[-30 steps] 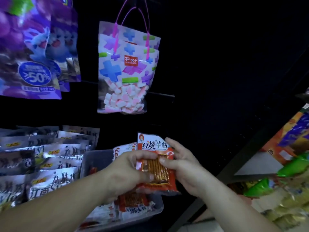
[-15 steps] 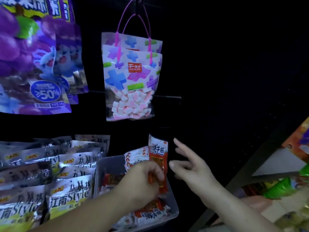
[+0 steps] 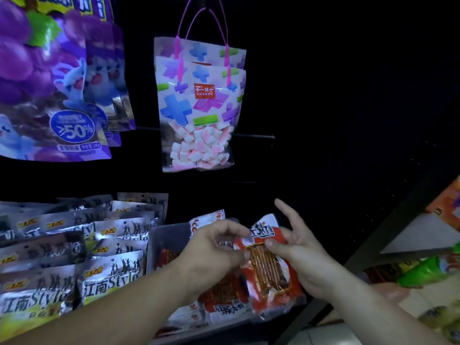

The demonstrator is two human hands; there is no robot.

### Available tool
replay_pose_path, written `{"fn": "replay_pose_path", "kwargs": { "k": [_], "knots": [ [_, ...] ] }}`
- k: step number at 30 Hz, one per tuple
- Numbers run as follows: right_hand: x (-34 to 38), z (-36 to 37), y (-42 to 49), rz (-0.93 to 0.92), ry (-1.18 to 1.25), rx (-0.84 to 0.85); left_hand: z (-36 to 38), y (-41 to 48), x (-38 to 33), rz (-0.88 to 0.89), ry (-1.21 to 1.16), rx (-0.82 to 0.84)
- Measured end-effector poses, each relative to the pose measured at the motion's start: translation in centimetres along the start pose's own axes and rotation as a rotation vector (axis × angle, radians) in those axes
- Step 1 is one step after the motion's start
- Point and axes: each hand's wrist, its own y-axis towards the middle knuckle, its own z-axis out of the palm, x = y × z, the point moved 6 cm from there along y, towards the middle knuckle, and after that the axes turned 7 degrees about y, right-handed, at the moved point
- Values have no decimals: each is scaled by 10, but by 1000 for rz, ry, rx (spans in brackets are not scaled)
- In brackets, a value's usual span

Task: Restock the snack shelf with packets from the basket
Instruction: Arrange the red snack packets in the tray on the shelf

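the red packet (image 3: 270, 270) is held upright over the right edge of the grey tub (image 3: 161, 242), above like packets (image 3: 224, 310) lying in it. the right hand (image 3: 301, 257) pinches its upper part, thumb in front, fingers behind, forefinger sticking up free; the left hand (image 3: 216, 255), fingers curled, seems to nip its left edge, though blur leaves that unsure. light, thin, glossy film, probably slippery, with sticks that could snap: best gripped by the flat sealed margins.
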Motion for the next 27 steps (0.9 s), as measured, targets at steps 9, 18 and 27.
{"fn": "replay_pose_path", "kwargs": {
  "k": [9, 18, 27],
  "knots": [
    [-11, -3, 1, 21, -118, -133, -15, 5, 11, -98, -36, -47],
    [-12, 27, 3, -59, -121, -93, 7, 6, 6, 65, 143, -40],
    [-23, 31, 16, 139, -177, 147, -20, 17, 40, -140, 27, -14]
  ]
}}
